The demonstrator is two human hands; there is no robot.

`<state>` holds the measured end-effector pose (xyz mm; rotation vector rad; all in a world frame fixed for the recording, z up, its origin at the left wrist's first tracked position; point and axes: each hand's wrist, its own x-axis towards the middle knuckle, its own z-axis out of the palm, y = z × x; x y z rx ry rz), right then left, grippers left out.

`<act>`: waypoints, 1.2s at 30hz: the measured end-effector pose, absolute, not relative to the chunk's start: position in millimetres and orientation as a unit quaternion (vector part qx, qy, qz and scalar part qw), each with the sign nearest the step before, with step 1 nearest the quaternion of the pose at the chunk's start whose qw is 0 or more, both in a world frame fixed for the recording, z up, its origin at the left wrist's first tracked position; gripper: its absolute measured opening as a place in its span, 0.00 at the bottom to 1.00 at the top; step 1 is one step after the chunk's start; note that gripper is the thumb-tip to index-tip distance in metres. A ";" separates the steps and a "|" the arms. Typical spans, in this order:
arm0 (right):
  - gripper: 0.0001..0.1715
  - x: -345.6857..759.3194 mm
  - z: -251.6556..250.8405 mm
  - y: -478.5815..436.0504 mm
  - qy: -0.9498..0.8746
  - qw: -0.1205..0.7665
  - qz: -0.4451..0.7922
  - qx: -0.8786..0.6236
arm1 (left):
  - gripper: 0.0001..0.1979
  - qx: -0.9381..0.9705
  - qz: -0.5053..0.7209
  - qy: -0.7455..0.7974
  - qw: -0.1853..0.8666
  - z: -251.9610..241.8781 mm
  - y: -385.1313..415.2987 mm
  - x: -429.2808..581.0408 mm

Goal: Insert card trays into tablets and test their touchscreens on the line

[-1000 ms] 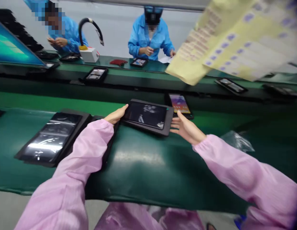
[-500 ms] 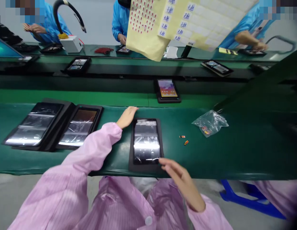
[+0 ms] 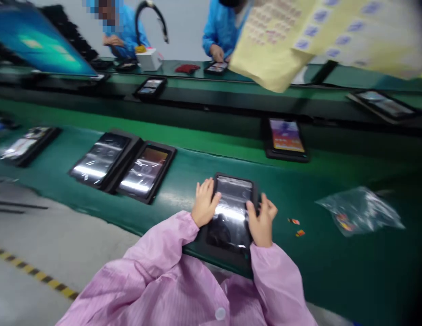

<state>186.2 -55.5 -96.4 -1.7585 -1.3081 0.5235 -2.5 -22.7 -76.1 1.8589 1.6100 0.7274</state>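
A film-wrapped tablet point(image 3: 231, 217) sits in its black tray point(image 3: 227, 258) at the near edge of the green conveyor belt point(image 3: 319, 271), within easy reach. The left hand point(image 3: 204, 203) and right hand point(image 3: 261, 222) close on both sides, steadying it. A clear plastic bag point(image 3: 356, 210) and small orange scraps point(image 3: 297, 227) lie just aside.

A film-wrapped tablet point(image 3: 231, 213) in a black tray point(image 3: 227, 259) is gripped at its side edges by the left hand point(image 3: 204, 203) and right hand point(image 3: 263, 221), on a green conveyor belt point(image 3: 204, 168). Two wrapped tablets point(image 3: 146, 172) in trays are laid to the left. Small orange pieces point(image 3: 295, 226) and a clear plastic bag point(image 3: 358, 212) are noted to the right. A yellow label sheet point(image 3: 275, 50) is seen overhead.
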 end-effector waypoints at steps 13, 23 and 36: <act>0.55 33.0 -3.6 27.3 -0.650 0.378 0.453 -0.478 | 0.38 0.547 0.388 0.654 0.349 19.8 8.2 -177.4; 0.52 -234.3 23.6 95.1 -0.710 0.225 0.481 -0.462 | 0.30 0.495 0.319 0.736 0.333 50.1 108.0 -439.6; 0.46 -71.8 -80.9 24.8 -0.589 0.283 0.455 -0.605 | 0.33 0.578 0.137 0.804 0.020 -8.5 -27.4 -251.0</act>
